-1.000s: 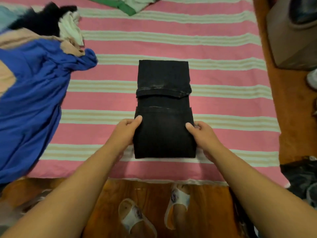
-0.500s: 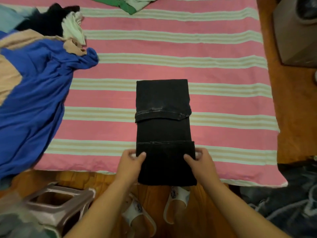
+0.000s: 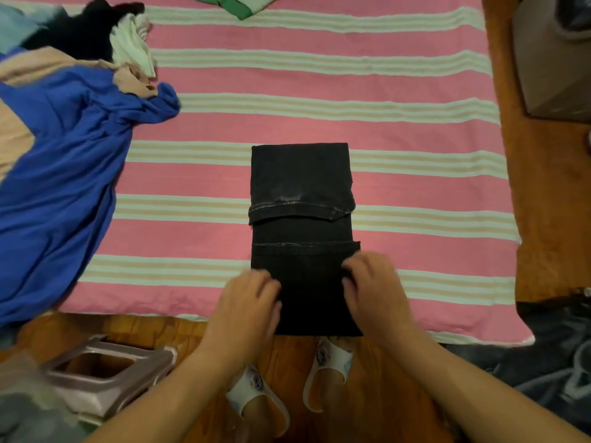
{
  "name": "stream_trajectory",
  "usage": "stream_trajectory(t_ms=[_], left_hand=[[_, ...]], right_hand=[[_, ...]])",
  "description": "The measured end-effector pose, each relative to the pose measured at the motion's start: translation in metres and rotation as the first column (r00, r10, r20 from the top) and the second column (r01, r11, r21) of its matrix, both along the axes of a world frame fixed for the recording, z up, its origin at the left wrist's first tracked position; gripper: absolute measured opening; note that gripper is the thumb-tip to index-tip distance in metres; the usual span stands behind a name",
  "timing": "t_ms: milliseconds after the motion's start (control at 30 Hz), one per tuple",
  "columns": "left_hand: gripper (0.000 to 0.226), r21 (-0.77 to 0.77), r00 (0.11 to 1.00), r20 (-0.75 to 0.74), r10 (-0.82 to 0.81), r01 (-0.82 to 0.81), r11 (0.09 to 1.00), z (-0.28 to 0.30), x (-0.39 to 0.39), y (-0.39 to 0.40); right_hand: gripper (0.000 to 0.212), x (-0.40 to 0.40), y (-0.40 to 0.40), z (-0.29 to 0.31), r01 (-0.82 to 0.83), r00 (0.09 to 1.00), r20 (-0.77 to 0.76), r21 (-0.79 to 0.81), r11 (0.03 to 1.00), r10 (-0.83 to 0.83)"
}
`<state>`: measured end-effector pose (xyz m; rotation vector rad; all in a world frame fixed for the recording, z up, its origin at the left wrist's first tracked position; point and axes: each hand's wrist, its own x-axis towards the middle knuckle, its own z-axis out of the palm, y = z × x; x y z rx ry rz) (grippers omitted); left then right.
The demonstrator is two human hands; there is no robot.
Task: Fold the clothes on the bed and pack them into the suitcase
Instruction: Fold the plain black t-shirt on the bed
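Note:
Folded black jeans lie on the pink striped bed sheet, their near end hanging just over the bed's front edge. My left hand grips the jeans' lower left edge with curled fingers. My right hand grips the lower right edge, fingers curled onto the top layer. A pile of unfolded clothes lies at the left: a blue garment, a beige one, a black one and a white one. No suitcase can be made out for certain.
A green garment lies at the bed's far edge. A plastic stool stands on the wooden floor at lower left. Dark patterned fabric lies at lower right, a brown box at upper right. My sandalled feet stand below the bed edge.
The folded jeans slid toward me to the bed's front edge with both hands on their sides. My hands now sit further onto the near fold.

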<state>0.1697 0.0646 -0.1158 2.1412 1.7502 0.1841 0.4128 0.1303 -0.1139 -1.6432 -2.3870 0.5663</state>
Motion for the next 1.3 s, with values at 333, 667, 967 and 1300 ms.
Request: stream_trajectory(t_ms=[333,667,967,1300], left_hand=[[0.084,-0.414,0.837,-0.339,-0.429,0.277,0.867,-0.045,0.009,-0.012],[0.040,-0.751,0.926,0.330,0.182,0.141,0.645,0.088,-0.025,0.054],[0.043,-0.414,0.492,0.297,0.818,-0.706,0.575,0.031,-0.023,0.172],[0.060,-0.089,0.934,-0.254,0.251,-0.281,0.955,-0.056,0.046,0.157]], right_hand=[[0.095,0.038,-0.001,-0.052,-0.582,0.601,0.429,-0.345,0.737,0.675],[0.024,0.037,0.036,0.066,-0.205,0.962,-0.271,-0.760,0.617,-0.014],[0.019,-0.027,0.172,0.012,0.285,0.874,-0.186,-0.551,0.784,-0.449],[0.045,-0.057,0.146,-0.023,0.298,0.945,-0.169,0.081,0.951,-0.281]])
